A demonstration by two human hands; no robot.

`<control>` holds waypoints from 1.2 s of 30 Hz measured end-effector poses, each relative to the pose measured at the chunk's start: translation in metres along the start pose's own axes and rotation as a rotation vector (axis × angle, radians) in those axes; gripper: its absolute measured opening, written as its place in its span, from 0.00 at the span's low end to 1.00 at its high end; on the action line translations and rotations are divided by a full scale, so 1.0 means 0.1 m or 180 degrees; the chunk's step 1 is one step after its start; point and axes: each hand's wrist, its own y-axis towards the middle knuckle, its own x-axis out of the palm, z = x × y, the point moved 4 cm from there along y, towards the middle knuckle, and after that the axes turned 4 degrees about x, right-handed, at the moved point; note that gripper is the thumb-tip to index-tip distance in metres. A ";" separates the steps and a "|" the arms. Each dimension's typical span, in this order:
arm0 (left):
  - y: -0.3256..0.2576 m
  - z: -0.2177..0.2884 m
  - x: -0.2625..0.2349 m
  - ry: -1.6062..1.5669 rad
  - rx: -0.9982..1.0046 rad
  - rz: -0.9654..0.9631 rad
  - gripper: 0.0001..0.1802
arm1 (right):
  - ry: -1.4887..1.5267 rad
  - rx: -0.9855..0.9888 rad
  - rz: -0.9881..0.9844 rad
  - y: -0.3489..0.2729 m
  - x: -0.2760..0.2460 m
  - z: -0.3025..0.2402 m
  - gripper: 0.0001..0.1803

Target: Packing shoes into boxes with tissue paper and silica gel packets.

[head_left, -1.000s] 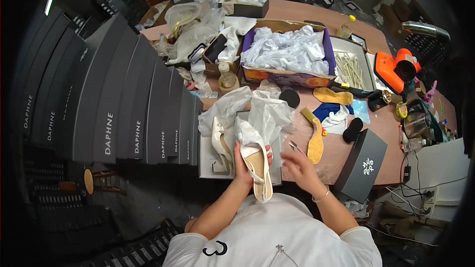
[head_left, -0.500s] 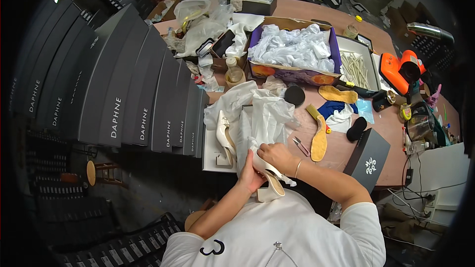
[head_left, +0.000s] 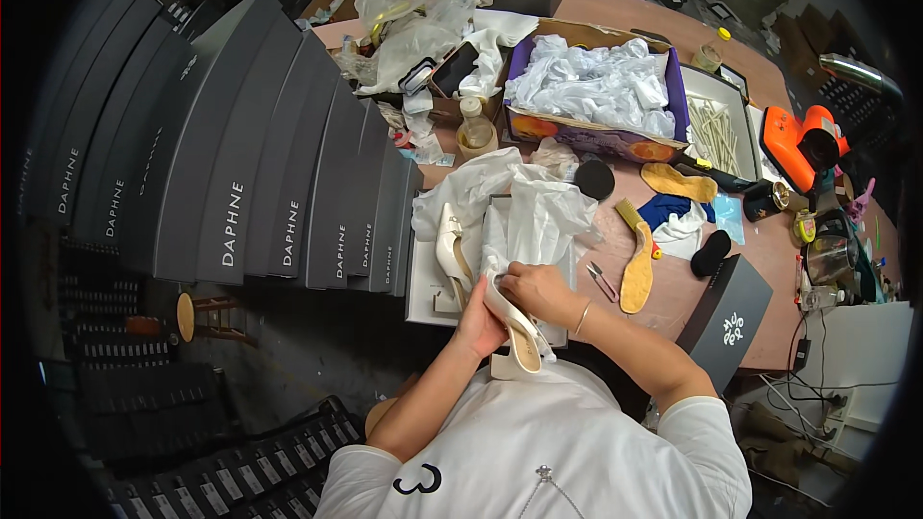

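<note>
A white slingback shoe (head_left: 521, 338) with a block heel is tilted close to my body, its pale insole partly facing up. My left hand (head_left: 481, 327) is closed around its side. My right hand (head_left: 540, 292) is at the toe end, fingers bent and pressed together; whatever its fingertips pinch is hidden there. White wrapping shows on the strap by the heel. Just beyond my hands, the matching white shoe (head_left: 449, 242) lies on its side in an open shoebox (head_left: 420, 279), beside white tissue paper (head_left: 546, 216).
Dark grey shoeboxes (head_left: 250, 154) stand stacked along the left. A purple carton (head_left: 678, 101) full of crumpled paper sits farther back. To the right are yellow insoles (head_left: 636, 274), small snips (head_left: 603, 282), a black round lid (head_left: 594, 179) and a dark box lid (head_left: 728, 312).
My view has shifted, so the table things appear farther right. The shoe has turned slightly in my hands, showing more of its insole. Both hands remain on it.
</note>
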 end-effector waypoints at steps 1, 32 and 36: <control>-0.02 0.01 0.01 -0.0024 -0.0039 -0.0008 0.34 | 0.0224 0.0017 -0.0143 0.02 -0.02 0.06 0.08; 0.00 0.04 -0.16 0.0489 0.0491 0.0419 0.37 | -0.0694 -0.0294 -0.0530 0.04 0.24 -0.11 0.10; 0.00 0.19 -0.20 0.0202 -0.0076 0.0162 0.37 | 0.0964 -0.0663 0.0248 -0.14 -0.03 0.16 0.09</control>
